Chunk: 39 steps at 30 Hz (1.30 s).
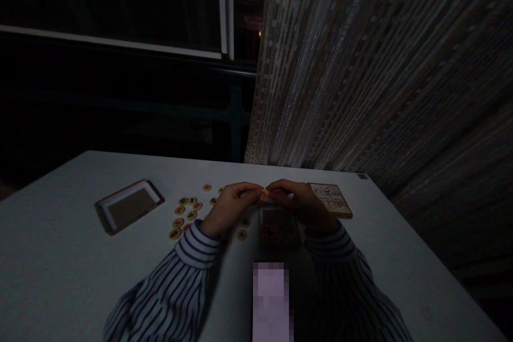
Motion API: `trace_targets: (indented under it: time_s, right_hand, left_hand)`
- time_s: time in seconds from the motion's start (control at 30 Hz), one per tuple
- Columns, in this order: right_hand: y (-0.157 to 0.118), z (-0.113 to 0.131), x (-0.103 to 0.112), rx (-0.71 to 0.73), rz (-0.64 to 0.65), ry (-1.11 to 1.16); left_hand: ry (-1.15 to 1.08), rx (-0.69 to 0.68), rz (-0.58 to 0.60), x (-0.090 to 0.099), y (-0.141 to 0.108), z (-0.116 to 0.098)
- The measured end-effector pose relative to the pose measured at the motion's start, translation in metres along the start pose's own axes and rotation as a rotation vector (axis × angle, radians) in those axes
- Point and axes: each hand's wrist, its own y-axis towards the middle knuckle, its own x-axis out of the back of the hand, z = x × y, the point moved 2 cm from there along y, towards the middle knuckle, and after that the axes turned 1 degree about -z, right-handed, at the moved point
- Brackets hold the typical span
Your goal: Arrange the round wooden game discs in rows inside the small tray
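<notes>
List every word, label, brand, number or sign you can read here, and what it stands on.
No text is clearly legible.
Flat printed item: dark brush-like characters, too blurred; smaller line below, too small.
Loose round pieces: red or black characters, too small.
Round piece between left hand and right hand: reddish mark, too blurred.
Pixelated rectangle: nothing legible.

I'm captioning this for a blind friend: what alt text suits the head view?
The left hand and right hand pinch a small round piece above a table in dim light. Loose pieces lie between a tray at left and a container of more pieces; a flat printed item lies at right.
</notes>
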Motion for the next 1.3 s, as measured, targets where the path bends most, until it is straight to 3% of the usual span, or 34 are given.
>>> trace_targets:
  time_s: [0.4, 1.07, 1.3]
  right_hand:
    - [-0.015, -0.010, -0.003, 0.206, -0.030, -0.164]
    - [-0.015, -0.015, -0.008, 0.244, -0.003, -0.443]
    - [-0.017, -0.016, -0.008, 0.251, -0.001, -0.473]
  left_hand:
    - [-0.056, 0.010, 0.069, -0.006, 0.000, 0.004]
    - [0.028, 0.002, 0.033, -0.008, 0.003, 0.016]
    - [0.090, 0.061, 0.014, -0.010, 0.001, 0.016]
